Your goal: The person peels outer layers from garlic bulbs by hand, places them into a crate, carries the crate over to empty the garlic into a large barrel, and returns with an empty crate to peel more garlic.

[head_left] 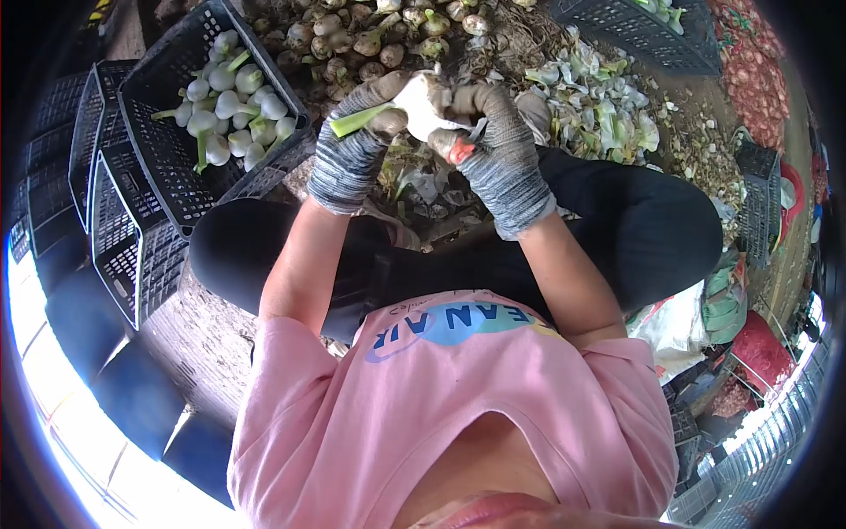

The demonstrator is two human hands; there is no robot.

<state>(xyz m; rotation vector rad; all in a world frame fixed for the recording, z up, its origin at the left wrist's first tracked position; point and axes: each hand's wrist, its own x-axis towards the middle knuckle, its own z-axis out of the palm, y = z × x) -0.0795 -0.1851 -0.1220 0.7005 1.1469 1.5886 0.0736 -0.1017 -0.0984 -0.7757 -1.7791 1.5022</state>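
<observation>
A black crate (167,150) is seen to the left of the onion (429,104) held in the gloved hands; it is filled partly with peeled white onions (231,110) with green stalks. A second dark crate (643,35) is set above and to the right of the onion, with only a few greens visible in it. The onion is clasped by the left hand (366,119), the grip closed around its stalk end. A small knife (465,144) with an orange handle is gripped in the right hand (493,132), pressed against the onion's right side. Unpeeled onions (352,40) are heaped just above it.
</observation>
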